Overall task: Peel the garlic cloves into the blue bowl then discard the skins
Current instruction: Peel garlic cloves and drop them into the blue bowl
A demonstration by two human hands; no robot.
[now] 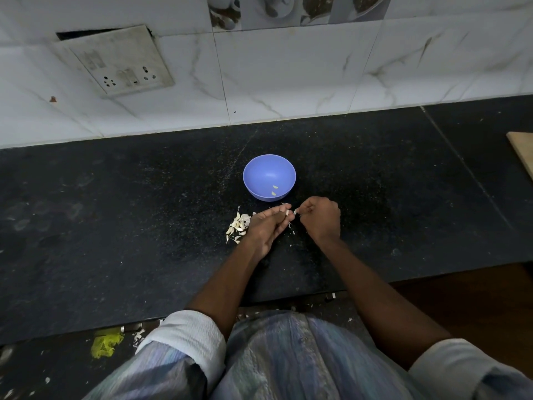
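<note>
Wooden board point(523, 153) cut off right.

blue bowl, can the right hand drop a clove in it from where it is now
Probably yes. The blue bowl sits open-topped just beyond the right hand, with only bare counter between them. But that hand is pinching skin while the left hand holds the clove.

You've got a smooth, semi-glossy blue bowl point(269, 176), probably plastic, on a dark speckled stone counter point(115, 203), polished. Papery dry garlic skins point(238, 225) beside it. Glossy marble-look wall tiles point(288, 73); grimy matt switch plate point(115, 60).
</note>
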